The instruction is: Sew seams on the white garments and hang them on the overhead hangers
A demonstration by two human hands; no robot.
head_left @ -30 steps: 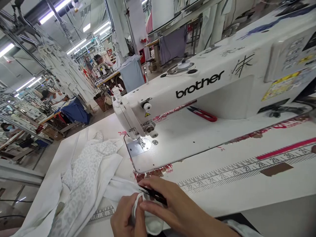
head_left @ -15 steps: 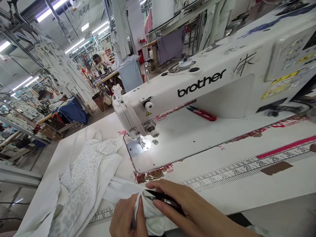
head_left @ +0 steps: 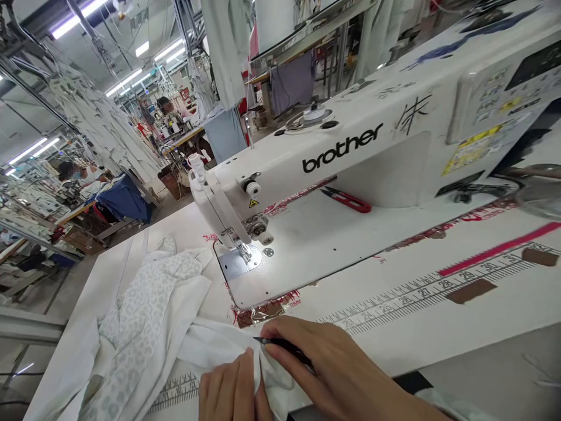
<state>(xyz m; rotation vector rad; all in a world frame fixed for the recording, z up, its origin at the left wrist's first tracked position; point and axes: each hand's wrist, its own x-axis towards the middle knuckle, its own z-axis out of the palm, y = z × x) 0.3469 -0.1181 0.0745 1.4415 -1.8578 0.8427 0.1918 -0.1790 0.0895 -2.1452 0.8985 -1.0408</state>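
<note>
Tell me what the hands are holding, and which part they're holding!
The right hand grips a slim, black, pointed tool just behind its tip. The left hand holds white, soft-looking cloth at a fold between thumb and fingers.

We see bright light from long white ceiling tubes (head_left: 79, 18), far left | glare on the silver metal needle plate (head_left: 234, 264) | soft shadow beneath the glossy white sewing-machine arm (head_left: 280, 155) | our view stretches and blurs toward the right edge
</note>
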